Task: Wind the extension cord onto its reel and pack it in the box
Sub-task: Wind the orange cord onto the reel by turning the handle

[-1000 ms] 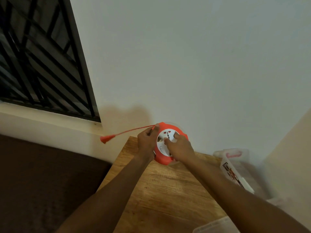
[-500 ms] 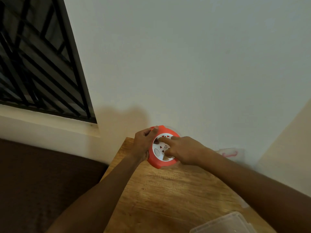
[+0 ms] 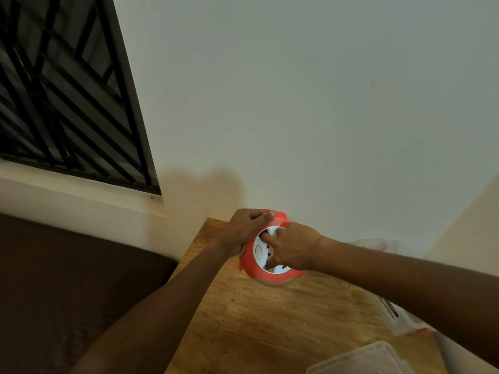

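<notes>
Currently the orange reel (image 3: 266,272) sits tilted above the far end of the wooden counter (image 3: 270,325), close to the wall, with its white socket face (image 3: 259,252) turned toward the camera. No loose length of cord trails from the reel anywhere in view, so the winding step is judged to be at or very near completion; whether the plug end is fully seated cannot be confirmed, because the left hand covers that part of the rim.

The left hand (image 3: 244,230) grips the reel's upper left rim, its fingers curled over the ribbed orange edge. The right hand (image 3: 293,248) lies across the white face, its fingers (image 3: 266,240) bent into the recess near the centre, a posture consistent with turning the inner hub. Both hands are therefore clamped on the reel, and the reel is carried by them; contact between its lower edge and the counter cannot be determined.

The packing step is judged not yet begun. A clear plastic box (image 3: 359,359) rests at the near right corner of the counter, well apart from the reel, and only part of it is in frame. A second translucent container (image 3: 399,319) with a printed label lies beyond the right forearm, partly hidden.

Remaining work: confirm the cord end is stowed, carry the reel to the box, place it inside.
</notes>
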Motion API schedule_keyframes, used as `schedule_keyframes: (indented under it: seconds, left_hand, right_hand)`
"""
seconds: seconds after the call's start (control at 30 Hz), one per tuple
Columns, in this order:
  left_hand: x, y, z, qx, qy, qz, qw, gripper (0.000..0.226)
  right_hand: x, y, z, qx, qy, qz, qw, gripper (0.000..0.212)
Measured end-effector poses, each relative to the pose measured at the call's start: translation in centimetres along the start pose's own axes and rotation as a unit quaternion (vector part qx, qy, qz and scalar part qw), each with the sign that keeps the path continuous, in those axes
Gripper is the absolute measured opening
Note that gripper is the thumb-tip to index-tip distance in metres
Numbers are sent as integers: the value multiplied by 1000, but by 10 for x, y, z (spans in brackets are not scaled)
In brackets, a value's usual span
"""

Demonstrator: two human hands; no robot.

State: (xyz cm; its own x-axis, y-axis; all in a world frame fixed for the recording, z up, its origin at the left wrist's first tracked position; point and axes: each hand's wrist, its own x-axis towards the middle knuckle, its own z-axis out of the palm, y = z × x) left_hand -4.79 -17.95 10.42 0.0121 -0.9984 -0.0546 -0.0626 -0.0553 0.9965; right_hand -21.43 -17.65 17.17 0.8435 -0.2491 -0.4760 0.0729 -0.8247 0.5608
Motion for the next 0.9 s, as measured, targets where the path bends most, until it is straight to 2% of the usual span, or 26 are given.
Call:
schedule_keyframes:
  seconds: [0.17,0.3,0.37,0.47,0.57,0.63,0.8,0.9]
  left_hand:
    - [-2,-2,-1,-8,0,-6,1000,31]
    - [0,0,-2,-99,59,-20,993,41]
    - [1,5,1,-152,104,-9,983,39]
    - [2,12,7,-189,163,16,968,37]
    - [3,11,13,-149,195,30,969,36]
    - [2,9,13,-139,201,31,969,36]
    - [-1,1,8,-114,190,21,975,40]
    - [-3,-5,3,-146,194,2,970,40]
  right_hand:
    - [4,5,5,-20,40,-14,999,62]
    - [5,10,17,87,114,128,981,76]
    - [9,6,21,162,146,230,949,76]
    - [19,-1,19,269,211,374,862,70]
    - [31,-8,15,382,228,435,783,67]
    - [36,-10,15,433,208,450,753,67]
    - [41,-18,21,453,147,438,763,78]
    - [35,-15,25,421,153,410,795,68]
